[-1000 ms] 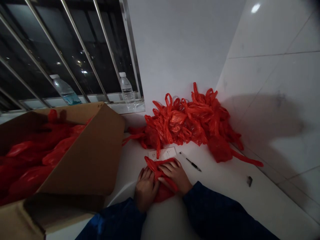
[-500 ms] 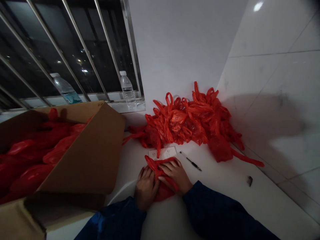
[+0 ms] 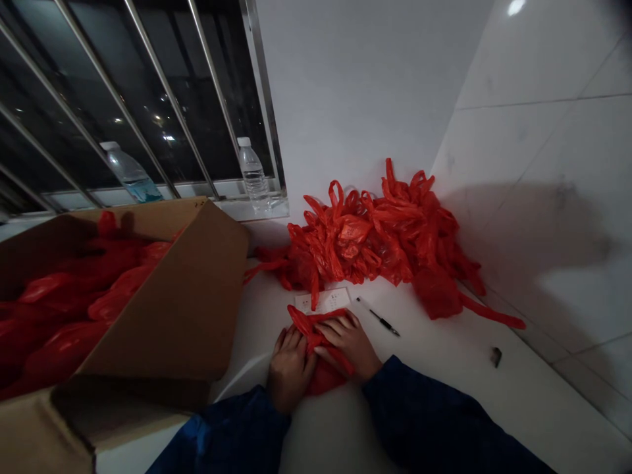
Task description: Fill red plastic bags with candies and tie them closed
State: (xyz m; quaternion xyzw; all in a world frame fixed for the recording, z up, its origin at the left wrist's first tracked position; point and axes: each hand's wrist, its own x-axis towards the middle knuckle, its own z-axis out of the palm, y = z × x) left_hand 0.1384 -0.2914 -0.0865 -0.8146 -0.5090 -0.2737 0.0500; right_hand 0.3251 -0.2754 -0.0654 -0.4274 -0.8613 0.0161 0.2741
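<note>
A red plastic bag (image 3: 323, 378) lies crumpled on the white tabletop, with a loop of it sticking out at the upper left. My left hand (image 3: 290, 368) grips its left side, fingers curled and thumb against the plastic. From the right, my right hand (image 3: 348, 342) holds the bag's upper part, its fingers bent over the top and the thumb tucked toward the middle. What the bag contains, if anything, is hidden. Just beyond it lies a printed white paper slip (image 3: 336, 299), partly covered by red plastic. A black pen (image 3: 379, 318) rests to the right of the slip.
Several red plastic bags (image 3: 355, 237) are heaped against the wall. On the left stands a cardboard box (image 3: 197, 296) holding red bags. Two plastic bottles, one upright (image 3: 253, 174) and one tilted (image 3: 131, 172), are by the barred window. A small dark object (image 3: 496, 357) lies at right.
The view has shifted very slightly. Both hands keep their places on the red plastic bag, and nothing else has visibly moved.
</note>
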